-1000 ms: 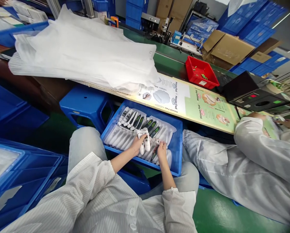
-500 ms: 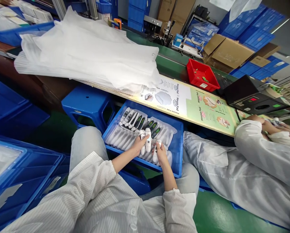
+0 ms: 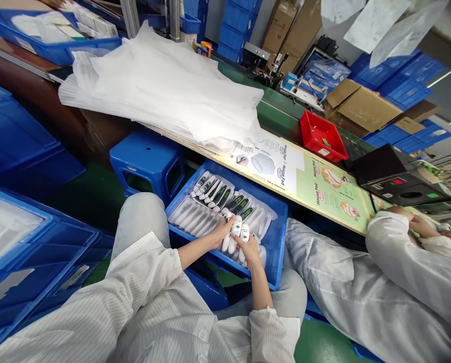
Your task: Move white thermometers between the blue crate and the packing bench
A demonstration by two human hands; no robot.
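Devices, white ones, are bunched together over the blue bin; from here I see the left hand clamped on some and the right hand gripping another just beside them.

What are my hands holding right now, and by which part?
White handheld devices: your left hand grips some around their upper bodies, and your right hand holds one around its middle. Exactly which fingers press each device can't be told.
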